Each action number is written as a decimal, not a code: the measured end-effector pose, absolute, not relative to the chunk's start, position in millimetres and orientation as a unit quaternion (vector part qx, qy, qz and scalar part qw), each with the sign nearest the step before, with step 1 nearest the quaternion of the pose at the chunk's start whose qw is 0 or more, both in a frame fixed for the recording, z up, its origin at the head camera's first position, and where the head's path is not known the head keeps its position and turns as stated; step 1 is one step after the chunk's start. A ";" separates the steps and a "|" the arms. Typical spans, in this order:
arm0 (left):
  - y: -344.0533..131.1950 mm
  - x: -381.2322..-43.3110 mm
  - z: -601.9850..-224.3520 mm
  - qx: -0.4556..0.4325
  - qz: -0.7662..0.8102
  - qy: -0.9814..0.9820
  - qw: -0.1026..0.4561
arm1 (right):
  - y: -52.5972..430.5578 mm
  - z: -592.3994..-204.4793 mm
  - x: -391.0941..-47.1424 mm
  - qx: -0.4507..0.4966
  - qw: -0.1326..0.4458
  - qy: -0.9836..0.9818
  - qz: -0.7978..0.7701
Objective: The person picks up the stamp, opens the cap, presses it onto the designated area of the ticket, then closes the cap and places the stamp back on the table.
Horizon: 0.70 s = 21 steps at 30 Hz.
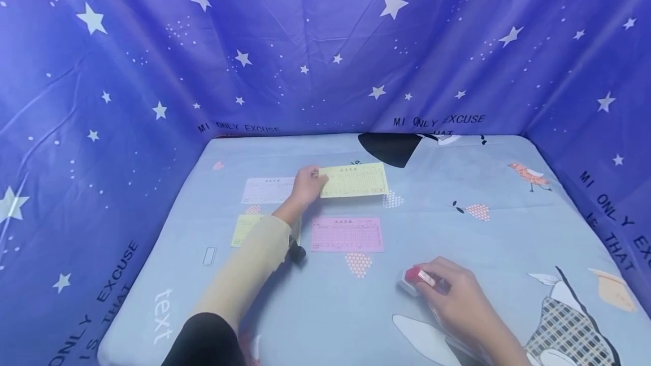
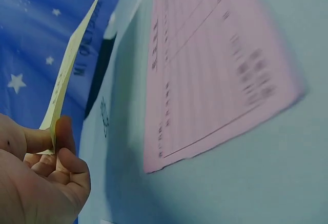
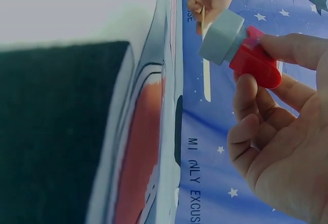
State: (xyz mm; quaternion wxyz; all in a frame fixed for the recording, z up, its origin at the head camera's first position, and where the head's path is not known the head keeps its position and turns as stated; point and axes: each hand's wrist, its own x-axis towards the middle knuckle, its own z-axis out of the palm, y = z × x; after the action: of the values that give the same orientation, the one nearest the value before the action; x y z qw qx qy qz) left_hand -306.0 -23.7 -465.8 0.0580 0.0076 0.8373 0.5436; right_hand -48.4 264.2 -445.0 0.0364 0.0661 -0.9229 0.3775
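Note:
In the head view my left hand [image 1: 307,187] pinches a yellow paper form [image 1: 354,179] by its left edge. The left wrist view shows this yellow form [image 2: 65,75] almost edge-on, raised off the cloth between thumb and fingers of the hand [image 2: 48,178]. A pink form [image 1: 347,234] lies flat just nearer than it. My right hand [image 1: 460,298] holds a small stamp with a red body [image 1: 416,275] and a pale grey, block-like end. In the right wrist view, thumb and fingers grip the stamp's red part [image 3: 256,62], and its grey end [image 3: 222,37] points away from the palm.
A white form [image 1: 264,190] and another yellow form [image 1: 245,230] lie at the left, partly hidden by my left arm. The table has a light blue printed cloth [image 1: 325,298]. Blue star-patterned curtains [image 1: 315,44] enclose the back and sides.

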 end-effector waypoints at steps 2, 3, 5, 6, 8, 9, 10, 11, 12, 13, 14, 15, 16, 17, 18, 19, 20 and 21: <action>-20.8 -314.7 -466.9 0.007 0.539 0.840 0.061 | 264.5 -445.1 -48.6 0.063 0.034 -0.923 0.378; -19.3 -318.4 -467.3 0.005 0.536 0.842 0.061 | 264.5 -445.0 -48.7 0.063 0.032 -0.922 0.380; -16.6 -324.8 -467.3 0.000 0.530 0.846 0.063 | 264.2 -444.8 -49.1 0.064 0.034 -0.922 0.381; -15.2 -328.3 -467.9 -0.001 0.521 0.851 0.064 | 264.0 -444.7 -49.2 0.065 0.036 -0.921 0.382; -14.5 -333.3 -468.9 -0.001 0.512 0.857 0.064 | 263.1 -444.6 -49.3 0.071 0.042 -0.921 0.381; -14.2 -335.6 -469.7 -0.002 0.508 0.859 0.064 | 262.8 -444.9 -49.4 0.075 0.047 -0.921 0.381; -14.0 -337.9 -470.4 -0.002 0.504 0.861 0.068 | 262.7 -445.2 -49.5 0.077 0.050 -0.920 0.380; -13.7 -339.8 -470.9 0.000 0.501 0.862 0.072 | 262.6 -445.5 -49.6 0.080 0.052 -0.920 0.380; -13.6 -341.4 -471.4 0.000 0.500 0.863 0.073 | 262.3 -445.8 -49.6 0.081 0.054 -0.920 0.380; -13.5 -342.6 -471.4 0.000 0.498 0.864 0.075 | 262.3 -446.3 -50.0 0.081 0.053 -0.920 0.380; -13.5 -343.5 -471.5 0.001 0.498 0.863 0.079 | 262.3 -446.6 -50.2 0.079 0.051 -0.920 0.381; -13.6 -344.1 -471.5 0.002 0.496 0.864 0.081 | 262.1 -446.8 -50.4 0.077 0.049 -0.920 0.382; -13.7 -344.6 -471.5 0.002 0.493 0.866 0.081 | 262.1 -447.2 -50.6 0.074 0.046 -0.920 0.382; -13.7 -344.8 -471.3 0.004 0.490 0.868 0.080 | 261.9 -447.6 -50.7 0.074 0.046 -0.920 0.381; -13.6 -345.1 -471.3 0.006 0.485 0.871 0.080 | 261.8 -447.9 -50.7 0.073 0.044 -0.921 0.381; -13.4 -345.3 -471.5 0.009 0.479 0.874 0.081 | 261.9 -448.1 -50.8 0.070 0.042 -0.921 0.381; -13.3 -345.4 -471.7 0.010 0.478 0.875 0.080 | 261.7 -448.2 -50.7 0.069 0.041 -0.921 0.380; -13.0 -345.4 -472.0 0.010 0.476 0.876 0.080 | 261.7 -448.5 -50.7 0.070 0.043 -0.922 0.378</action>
State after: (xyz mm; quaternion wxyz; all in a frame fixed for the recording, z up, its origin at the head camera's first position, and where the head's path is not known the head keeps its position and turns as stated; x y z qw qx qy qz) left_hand -345.4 -13.0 -472.0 0.0802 0.0098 0.8757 0.4760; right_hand -50.7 261.7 -448.5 0.0426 0.0695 -0.9223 0.3777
